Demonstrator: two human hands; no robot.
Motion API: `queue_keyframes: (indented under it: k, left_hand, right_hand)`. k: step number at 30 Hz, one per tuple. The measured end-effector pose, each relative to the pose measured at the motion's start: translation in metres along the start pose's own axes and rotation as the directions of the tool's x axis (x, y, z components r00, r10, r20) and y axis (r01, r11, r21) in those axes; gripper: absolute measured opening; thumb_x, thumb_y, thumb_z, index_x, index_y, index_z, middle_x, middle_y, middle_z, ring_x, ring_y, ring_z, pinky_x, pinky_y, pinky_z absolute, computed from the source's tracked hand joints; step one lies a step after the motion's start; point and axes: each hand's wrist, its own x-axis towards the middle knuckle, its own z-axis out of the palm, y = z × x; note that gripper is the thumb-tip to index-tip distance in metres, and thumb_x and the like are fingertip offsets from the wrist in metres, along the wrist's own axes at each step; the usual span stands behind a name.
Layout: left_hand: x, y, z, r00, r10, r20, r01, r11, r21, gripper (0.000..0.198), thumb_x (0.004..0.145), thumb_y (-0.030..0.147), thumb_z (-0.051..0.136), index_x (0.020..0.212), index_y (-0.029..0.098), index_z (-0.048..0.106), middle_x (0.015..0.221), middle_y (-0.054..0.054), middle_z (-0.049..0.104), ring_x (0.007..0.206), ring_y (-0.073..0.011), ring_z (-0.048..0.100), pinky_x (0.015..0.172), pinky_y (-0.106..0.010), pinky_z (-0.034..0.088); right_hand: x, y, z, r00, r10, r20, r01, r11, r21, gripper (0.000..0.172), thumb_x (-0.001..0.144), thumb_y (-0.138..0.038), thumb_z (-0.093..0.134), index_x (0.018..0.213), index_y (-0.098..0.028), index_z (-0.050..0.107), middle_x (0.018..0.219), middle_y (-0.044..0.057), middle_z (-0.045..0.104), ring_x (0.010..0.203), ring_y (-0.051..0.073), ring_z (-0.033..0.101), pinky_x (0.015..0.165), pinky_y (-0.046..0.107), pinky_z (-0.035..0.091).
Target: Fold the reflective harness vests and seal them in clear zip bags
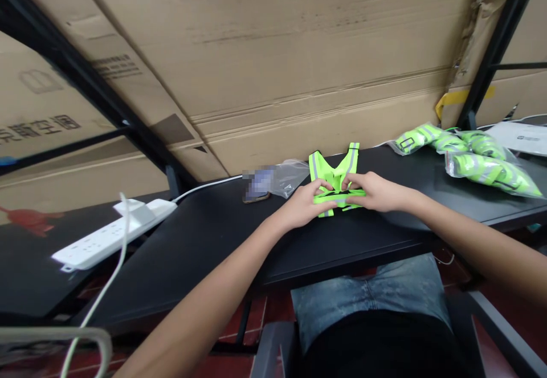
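Holding left grip (308,198) and right grip (371,191) nearly closed, pinching the lower cross band of a fluorescent vest (337,177) lying on the black table (205,235). Probably handling light, soft and limp, hardly fragile, perhaps sliding a little at the smooth grey stripes; calling for a thumb-and-finger hold near both ends of the band. Showing no legible brand on the fabric. Displaying large Chinese characters, apparently including 空, on the cardboard panel (60,104) at left; bearing print too small for reading on the white sheet (519,137) at right.
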Motion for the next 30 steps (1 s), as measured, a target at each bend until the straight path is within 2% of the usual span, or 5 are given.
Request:
queue_keyframes:
  k: [7,12,21,25,30]
  left_hand:
    - [0.010,-0.013,0.008,0.995,-0.085,-0.053,0.082,0.995,-0.064,0.034,0.084,0.046,0.065,0.103,0.019,0.061,0.101,-0.004,0.068,0.094,-0.0222,0.064,0.085,-0.036,0.050]
    - [-0.002,-0.002,0.016,0.975,-0.059,-0.212,0.075,0.995,0.068,0.034,0.083,0.046,0.069,0.105,0.021,0.069,0.105,-0.005,0.065,0.104,-0.0251,0.061,0.095,-0.040,0.046]
    - [-0.007,0.010,0.021,0.950,-0.078,-0.303,0.099,0.994,0.056,0.025,0.083,0.041,0.071,0.096,0.020,0.067,0.090,-0.001,0.070,0.083,-0.0209,0.064,0.078,-0.032,0.046]
    - [-0.003,0.008,0.021,0.959,-0.047,-0.281,0.055,0.998,0.019,0.024,0.082,0.040,0.071,0.095,0.020,0.067,0.094,-0.002,0.071,0.086,-0.0209,0.065,0.080,-0.032,0.048]
    - [-0.003,0.007,0.026,0.973,0.177,-0.146,-0.152,0.974,0.166,0.027,0.095,0.031,0.053,0.117,0.018,0.062,0.117,-0.009,0.064,0.111,-0.0227,0.060,0.100,-0.036,0.045]
  right_hand:
    - [0.038,0.033,-0.006,0.972,0.043,0.230,-0.129,0.917,0.376,0.034,0.071,-0.037,0.074,0.094,-0.013,0.065,0.086,0.003,0.067,0.076,0.015,0.059,0.069,0.026,0.045]
    - [0.030,0.024,-0.012,0.963,0.116,0.243,-0.188,0.937,0.296,0.038,0.069,-0.036,0.076,0.096,-0.012,0.067,0.081,0.003,0.067,0.072,0.015,0.059,0.066,0.026,0.044]
    - [0.024,0.025,-0.018,0.922,0.238,0.305,-0.328,0.898,0.293,0.045,0.058,-0.047,0.083,0.087,-0.013,0.076,0.077,0.002,0.069,0.073,0.016,0.058,0.065,0.028,0.042]
    - [0.024,0.024,-0.021,0.923,0.218,0.318,-0.307,0.915,0.263,0.045,0.061,-0.050,0.081,0.088,-0.015,0.078,0.074,0.001,0.066,0.070,0.015,0.054,0.063,0.028,0.039]
    - [0.020,0.019,-0.020,0.939,0.203,0.278,-0.250,0.957,0.145,0.040,0.067,-0.043,0.077,0.096,-0.015,0.077,0.081,0.004,0.068,0.074,0.018,0.058,0.067,0.030,0.043]
